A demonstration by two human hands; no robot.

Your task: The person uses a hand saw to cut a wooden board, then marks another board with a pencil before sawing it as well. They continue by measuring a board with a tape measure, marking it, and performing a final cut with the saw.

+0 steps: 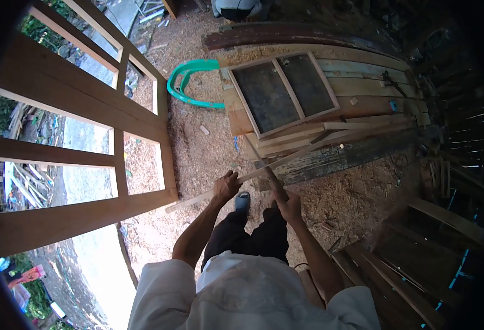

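Note:
My left hand (227, 186) is closed around a long, thin wooden strip (192, 202). The strip slants across in front of me, its far end up by the boards on the workbench. In my right hand (287, 206) is a long-handled tool (274, 180) with a brown handle and a narrow, blade-like far part; its exact kind is hard to make out. That tool crosses the strip just right of my left hand. Beyond both hands, a wooden frame (296, 117) with one crossbar lies flat on the workbench (357, 87).
A large wooden window frame (143, 126) stands at my left. Green curved tubing (176, 93) juts from the workbench's left end. Wood shavings (198, 151) cover the ground. Planks (390, 275) lie at lower right. Another person (236, 8) is at the top edge.

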